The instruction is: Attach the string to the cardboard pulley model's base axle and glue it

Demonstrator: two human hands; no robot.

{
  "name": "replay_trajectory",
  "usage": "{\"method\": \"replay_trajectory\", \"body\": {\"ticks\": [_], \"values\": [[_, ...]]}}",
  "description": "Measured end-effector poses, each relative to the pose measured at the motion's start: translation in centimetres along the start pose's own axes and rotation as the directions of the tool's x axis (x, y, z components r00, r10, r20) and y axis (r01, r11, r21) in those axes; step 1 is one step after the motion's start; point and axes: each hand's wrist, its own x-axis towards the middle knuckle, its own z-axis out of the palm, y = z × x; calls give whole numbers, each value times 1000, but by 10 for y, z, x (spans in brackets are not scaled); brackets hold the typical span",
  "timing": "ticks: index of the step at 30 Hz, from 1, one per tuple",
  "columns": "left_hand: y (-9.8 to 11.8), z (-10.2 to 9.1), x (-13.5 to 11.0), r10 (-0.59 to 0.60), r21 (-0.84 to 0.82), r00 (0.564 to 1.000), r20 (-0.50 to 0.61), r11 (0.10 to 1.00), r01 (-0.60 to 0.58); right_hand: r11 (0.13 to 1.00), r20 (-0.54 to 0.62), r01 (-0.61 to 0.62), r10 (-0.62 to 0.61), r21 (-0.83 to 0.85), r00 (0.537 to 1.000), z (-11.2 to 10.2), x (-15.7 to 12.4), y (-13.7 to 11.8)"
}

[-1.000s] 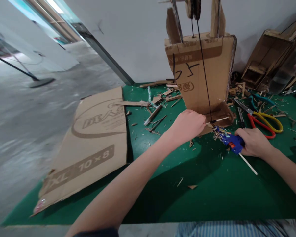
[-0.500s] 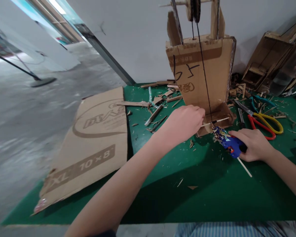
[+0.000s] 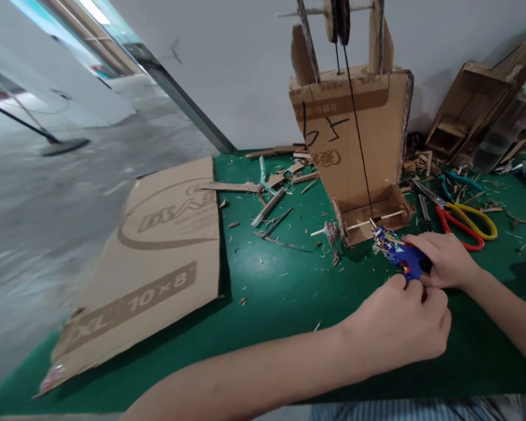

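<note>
My right hand (image 3: 445, 260) is closed round a blue glue gun (image 3: 398, 252). The gun's littered nozzle points at the small cardboard tray (image 3: 379, 217) at the foot of a tall cardboard tower (image 3: 350, 128). My left hand (image 3: 403, 330) is curled up against the rear of the gun, fingertips touching it; what those fingers pinch is hidden. A thin stick runs through the tray, with a small cardboard wheel (image 3: 332, 233) on its left end. From a spool at the tower's top, a black string (image 3: 357, 134) drops to the stick.
Everything lies on a green mat (image 3: 289, 304). A large flat cardboard sheet (image 3: 166, 245) hangs over its left edge. Scissors with yellow and red handles (image 3: 464, 221) lie right of the tower. Cardboard scraps and strips (image 3: 269, 204) litter the middle; cardboard frames (image 3: 464, 111) lean against the wall.
My left hand has let go of the stick at the tray and swung right and nearer, to the back of the glue gun. The wheel and the stick's end now show.
</note>
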Motion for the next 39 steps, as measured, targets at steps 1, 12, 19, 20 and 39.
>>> {"method": "replay_trajectory", "body": {"ticks": [1, 12, 19, 20, 39], "values": [[-2, 0, 0, -5, -4, 1000, -9, 1000, 4, 1000, -3, -1, 1, -5, 1000, 0, 0, 0], [-8, 1, -11, 44, 4, 999, -15, 999, -44, 999, -52, 16, -18, -51, 998, 3, -3, 1], [-10, 4, -14, 77, 22, 996, -37, 997, -76, 998, -25, -10, 8, -68, 1000, 5, -1, 0], [-10, 5, -14, 75, 24, 996, -41, 997, -74, 998, -22, -5, 4, -70, 1000, 5, -1, 0], [-11, -5, -19, 87, -53, 995, -54, 995, -90, 984, -103, 102, -117, -144, 988, 6, -7, -7]]}}
